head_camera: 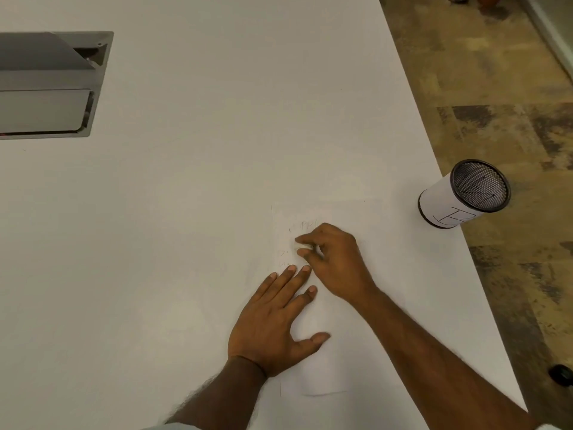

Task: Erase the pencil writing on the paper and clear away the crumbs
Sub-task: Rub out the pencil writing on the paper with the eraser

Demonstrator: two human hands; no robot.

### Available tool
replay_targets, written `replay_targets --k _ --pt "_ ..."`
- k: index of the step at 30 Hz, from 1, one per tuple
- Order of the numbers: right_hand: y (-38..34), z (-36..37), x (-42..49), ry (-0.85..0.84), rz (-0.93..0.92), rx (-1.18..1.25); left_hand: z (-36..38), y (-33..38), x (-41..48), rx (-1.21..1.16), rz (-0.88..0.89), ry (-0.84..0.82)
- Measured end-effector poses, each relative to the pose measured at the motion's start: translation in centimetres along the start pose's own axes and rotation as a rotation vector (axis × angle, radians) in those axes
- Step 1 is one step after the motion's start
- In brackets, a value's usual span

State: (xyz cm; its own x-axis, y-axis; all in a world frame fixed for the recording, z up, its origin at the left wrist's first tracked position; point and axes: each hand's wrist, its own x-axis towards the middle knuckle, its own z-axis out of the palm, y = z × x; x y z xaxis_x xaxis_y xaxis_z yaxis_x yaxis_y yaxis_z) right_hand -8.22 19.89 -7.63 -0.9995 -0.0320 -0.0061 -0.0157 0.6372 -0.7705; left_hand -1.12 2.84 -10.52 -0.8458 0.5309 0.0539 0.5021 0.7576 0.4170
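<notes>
White paper (338,361) lies flat on a pale tabletop (186,197) near its right edge, faint pencil writing (302,226) showing at the upper part of the sheet. The left hand (273,324) rests palm down with fingers spread open on the sheet's lower left portion, while the right hand (333,262) just above it has fingertips pinched closed around a small whitish eraser (302,245) pressed to the paper beside the writing. Farther right, near the table edge, a mesh pen cup (462,195) wrapped in white paper stands upright, and a grey cable hatch (52,85) is set into the far left of the table.
</notes>
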Motion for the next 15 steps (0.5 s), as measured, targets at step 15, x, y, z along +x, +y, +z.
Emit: replay_targets --k 15 --pt "0.0 0.0 -0.1 -0.032 -0.016 -0.046 -0.1 0.0 0.0 -0.002 0.004 0.008"
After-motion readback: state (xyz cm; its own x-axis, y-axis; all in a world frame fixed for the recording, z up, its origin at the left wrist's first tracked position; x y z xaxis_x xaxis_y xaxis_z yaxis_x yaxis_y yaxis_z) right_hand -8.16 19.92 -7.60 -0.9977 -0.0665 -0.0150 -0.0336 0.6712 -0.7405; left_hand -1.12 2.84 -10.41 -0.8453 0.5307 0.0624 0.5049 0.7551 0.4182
